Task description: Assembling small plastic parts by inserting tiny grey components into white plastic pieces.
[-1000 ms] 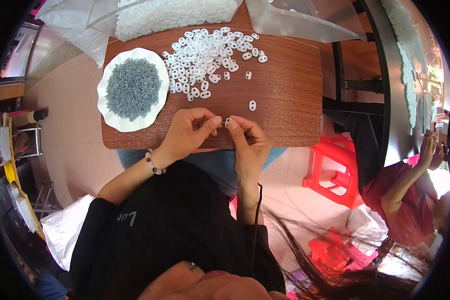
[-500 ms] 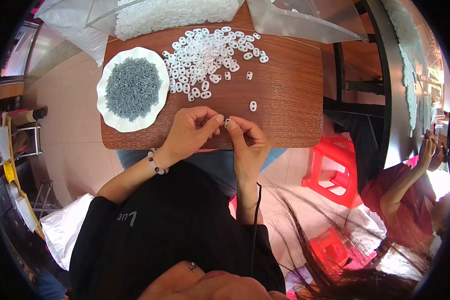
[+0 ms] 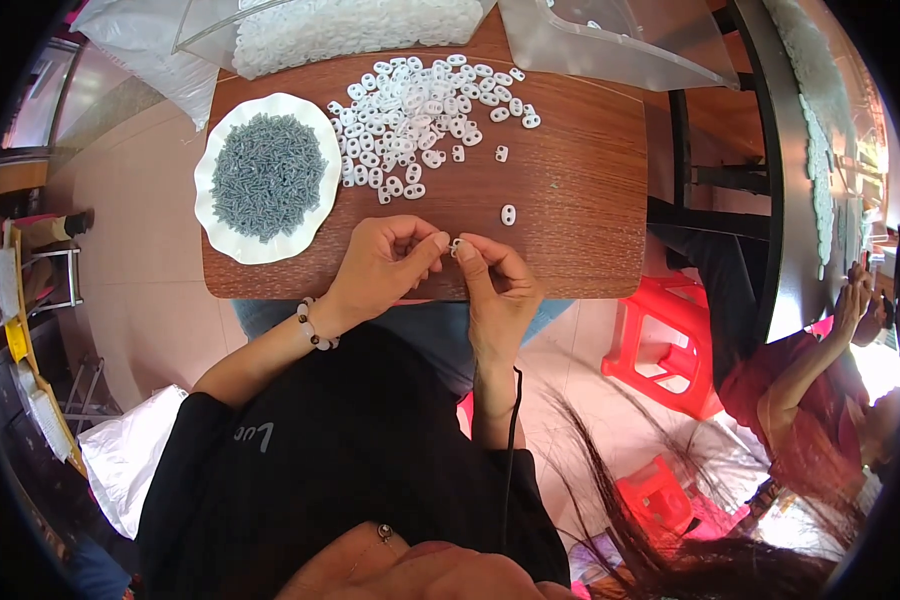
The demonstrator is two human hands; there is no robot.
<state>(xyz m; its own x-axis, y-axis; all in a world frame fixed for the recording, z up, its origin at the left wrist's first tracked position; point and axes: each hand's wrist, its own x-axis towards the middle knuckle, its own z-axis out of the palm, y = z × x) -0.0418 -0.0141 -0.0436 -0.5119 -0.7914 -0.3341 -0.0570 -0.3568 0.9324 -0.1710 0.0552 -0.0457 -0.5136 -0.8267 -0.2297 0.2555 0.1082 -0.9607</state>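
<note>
Over the near edge of the wooden table, my two hands meet fingertip to fingertip. My right hand (image 3: 502,285) pinches a small white two-hole plastic piece (image 3: 456,246), like a cord lock part, between thumb and forefinger. Thumb and forefinger of my left hand (image 3: 382,262) are closed against its left side; whatever they hold is too small to make out. Beyond them lies a loose heap of white two-hole pieces (image 3: 410,105). One such piece (image 3: 508,215) lies apart, above my right hand. To the left, a scalloped white plate (image 3: 206,200) carries many small grey springs (image 3: 268,175).
A clear bin (image 3: 360,40) full of white pieces stands at the table's far edge, with another translucent bin (image 3: 610,50) beside it. Right of the table are a red stool (image 3: 660,345) and a dark table (image 3: 785,200), where another person's hands (image 3: 852,300) work.
Both hands keep the same pinch, barely moving. The whole view has shifted very slightly; nothing has been picked up or put down.
</note>
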